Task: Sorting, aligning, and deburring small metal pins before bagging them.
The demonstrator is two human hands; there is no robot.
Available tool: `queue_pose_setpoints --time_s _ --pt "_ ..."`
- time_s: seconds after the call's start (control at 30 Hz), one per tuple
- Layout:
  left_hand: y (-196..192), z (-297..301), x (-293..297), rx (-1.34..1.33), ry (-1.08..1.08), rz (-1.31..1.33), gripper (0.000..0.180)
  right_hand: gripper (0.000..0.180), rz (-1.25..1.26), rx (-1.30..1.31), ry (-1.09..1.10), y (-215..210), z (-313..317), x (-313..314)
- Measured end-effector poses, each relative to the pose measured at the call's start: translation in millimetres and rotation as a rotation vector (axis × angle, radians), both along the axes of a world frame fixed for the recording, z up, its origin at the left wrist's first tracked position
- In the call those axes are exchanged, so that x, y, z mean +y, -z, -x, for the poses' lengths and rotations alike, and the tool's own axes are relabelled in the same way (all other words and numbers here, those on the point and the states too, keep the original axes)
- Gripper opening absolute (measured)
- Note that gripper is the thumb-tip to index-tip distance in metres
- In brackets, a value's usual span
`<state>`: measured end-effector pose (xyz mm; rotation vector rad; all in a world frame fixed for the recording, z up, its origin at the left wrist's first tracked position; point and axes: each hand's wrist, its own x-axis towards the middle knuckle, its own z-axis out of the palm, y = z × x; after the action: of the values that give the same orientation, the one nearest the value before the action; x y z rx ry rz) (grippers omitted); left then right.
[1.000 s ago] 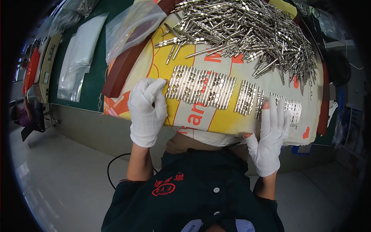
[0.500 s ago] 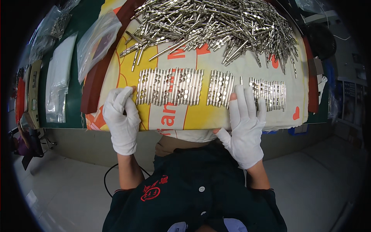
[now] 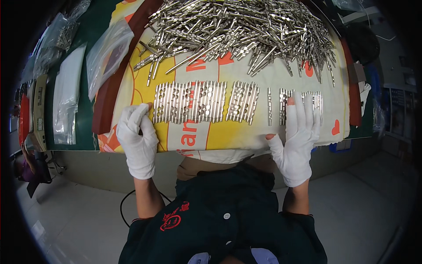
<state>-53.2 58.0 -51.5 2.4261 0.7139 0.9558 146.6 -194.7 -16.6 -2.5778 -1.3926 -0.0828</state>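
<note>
Green bench (image 3: 94,31) carries a yellow and white printed cloth (image 3: 259,132), spread flat so the metal parts lie on something soft and do not roll. Heaped at the far edge is a pile of loose silver pins (image 3: 237,31); nearer the person, sorted pins (image 3: 193,102) lie side by side in neat rows, likely so they can be counted or checked at a glance. Clear plastic bags (image 3: 105,53) lie to the left, off the cloth. Both hands wear white gloves. Left hand (image 3: 137,138) rests on the cloth with fingers loosely curled, its tips touching the left end of the rows, gripping nothing. Right hand (image 3: 296,136) lies flat, fingers spread apart, over the rightmost group of pins (image 3: 314,103), pressing them level, holding nothing
</note>
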Motion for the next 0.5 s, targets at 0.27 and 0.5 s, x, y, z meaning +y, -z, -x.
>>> queue_pose_setpoints --time_s 0.27,0.5 --pt "-4 2 0 0.036 -0.017 0.046 0.022 0.094 0.05 0.045 0.068 9 8 -12" --pt "-2 -1 -1 0.037 -0.014 0.022 0.02 0.094 0.063 0.122 -0.01 7 22 9"
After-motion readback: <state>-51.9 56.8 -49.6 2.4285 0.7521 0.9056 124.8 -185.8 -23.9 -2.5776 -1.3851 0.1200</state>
